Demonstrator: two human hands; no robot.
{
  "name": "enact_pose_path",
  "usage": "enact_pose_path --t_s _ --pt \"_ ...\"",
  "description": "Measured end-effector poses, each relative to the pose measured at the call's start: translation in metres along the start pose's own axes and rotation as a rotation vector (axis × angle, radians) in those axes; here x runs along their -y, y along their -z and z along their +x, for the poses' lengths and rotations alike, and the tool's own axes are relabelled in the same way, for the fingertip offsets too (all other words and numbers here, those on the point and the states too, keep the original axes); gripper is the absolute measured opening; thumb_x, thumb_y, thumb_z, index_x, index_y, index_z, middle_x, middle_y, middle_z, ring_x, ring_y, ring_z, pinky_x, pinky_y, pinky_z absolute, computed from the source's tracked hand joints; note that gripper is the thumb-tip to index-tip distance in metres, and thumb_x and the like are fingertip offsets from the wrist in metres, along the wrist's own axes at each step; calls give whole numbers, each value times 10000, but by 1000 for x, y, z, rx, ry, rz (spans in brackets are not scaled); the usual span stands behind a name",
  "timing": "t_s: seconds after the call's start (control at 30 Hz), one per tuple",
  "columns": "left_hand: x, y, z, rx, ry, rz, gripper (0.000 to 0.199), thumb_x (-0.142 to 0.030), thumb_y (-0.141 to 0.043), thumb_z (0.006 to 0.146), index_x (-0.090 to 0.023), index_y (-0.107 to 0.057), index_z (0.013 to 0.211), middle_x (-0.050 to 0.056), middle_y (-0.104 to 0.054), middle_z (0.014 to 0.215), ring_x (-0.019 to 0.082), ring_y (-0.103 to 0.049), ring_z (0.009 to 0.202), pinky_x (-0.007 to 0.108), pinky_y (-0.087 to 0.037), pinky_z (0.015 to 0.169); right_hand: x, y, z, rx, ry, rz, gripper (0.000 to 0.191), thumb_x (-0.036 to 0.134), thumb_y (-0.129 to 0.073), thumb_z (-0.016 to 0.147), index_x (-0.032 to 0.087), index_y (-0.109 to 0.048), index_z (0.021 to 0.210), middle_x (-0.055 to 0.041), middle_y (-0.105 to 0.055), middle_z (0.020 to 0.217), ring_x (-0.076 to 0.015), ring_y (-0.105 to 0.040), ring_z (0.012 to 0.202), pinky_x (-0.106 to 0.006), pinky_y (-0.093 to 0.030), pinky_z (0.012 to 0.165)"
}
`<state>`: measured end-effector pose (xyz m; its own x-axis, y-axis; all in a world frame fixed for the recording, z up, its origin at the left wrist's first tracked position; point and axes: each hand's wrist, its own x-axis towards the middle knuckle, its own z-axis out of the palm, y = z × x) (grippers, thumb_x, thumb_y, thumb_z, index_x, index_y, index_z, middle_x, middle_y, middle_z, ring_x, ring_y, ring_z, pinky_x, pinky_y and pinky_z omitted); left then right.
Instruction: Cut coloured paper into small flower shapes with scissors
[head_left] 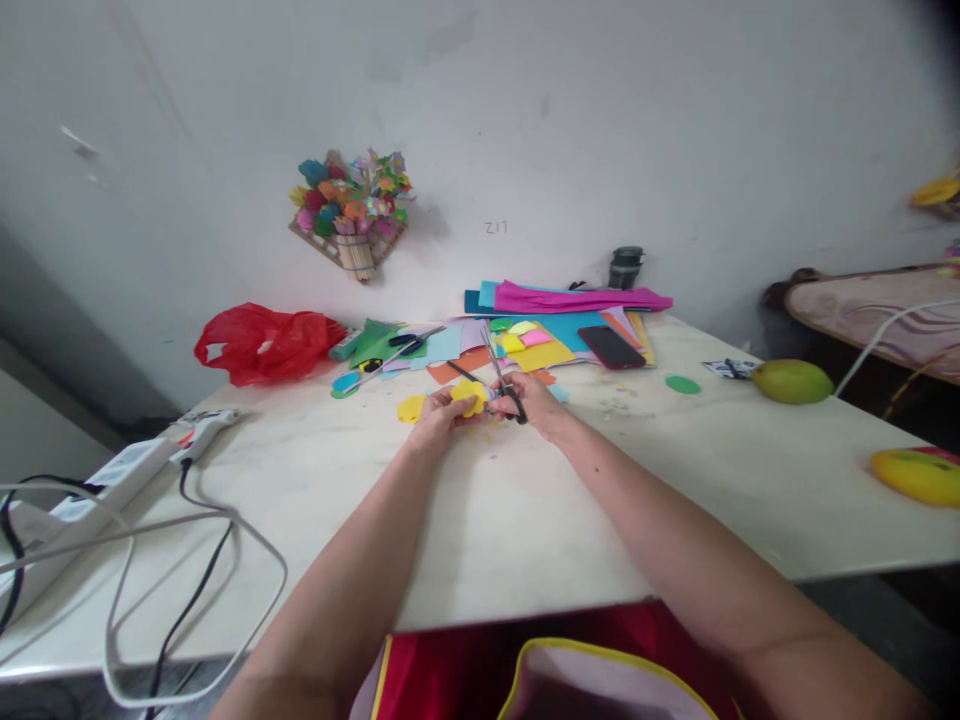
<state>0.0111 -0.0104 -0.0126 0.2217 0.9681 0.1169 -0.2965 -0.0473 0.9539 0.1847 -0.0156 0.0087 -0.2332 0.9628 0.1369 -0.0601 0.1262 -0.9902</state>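
Observation:
My left hand (436, 420) is closed on a yellow paper flower shape (468, 394), pinched between thumb and fingers. Close beside it, my right hand (531, 396) grips a pair of scissors (493, 358); their blades stand apart and point up toward the wall, and a black handle loop shows below the fingers. Some small bluish thing shows between the hands, too small to make out. Another yellow paper piece (409, 408) lies just left of my left hand. Tiny yellow scraps (480, 436) are scattered on the table under the hands.
Coloured paper sheets (555, 345), a phone (611, 347) and a second pair of scissors (409, 342) lie beyond my hands. A red plastic bag (262, 345) is at back left. Cables and a power strip (124, 475) occupy the left; a mango-like fruit (792, 381) sits right.

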Motion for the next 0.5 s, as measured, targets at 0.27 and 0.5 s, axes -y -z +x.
enact_pose_path --t_s 0.27,0.5 --pt "3 3 5 -62 -48 -45 360 -313 -779 596 -114 -631 856 79 -702 766 159 -657 591 269 -527 627 0 6 -4 111 -73 -138 331 375 -740 623 153 -545 772 18 -595 539 -84 -538 405 -153 -234 300" --pt "2 5 4 -114 -45 -62 349 -310 -778 595 -103 -663 852 87 -703 828 166 -665 664 275 -532 668 -4 10 -4 208 -105 -206 273 394 -698 686 151 -581 723 -4 -606 533 -76 -518 376 -154 -260 282"
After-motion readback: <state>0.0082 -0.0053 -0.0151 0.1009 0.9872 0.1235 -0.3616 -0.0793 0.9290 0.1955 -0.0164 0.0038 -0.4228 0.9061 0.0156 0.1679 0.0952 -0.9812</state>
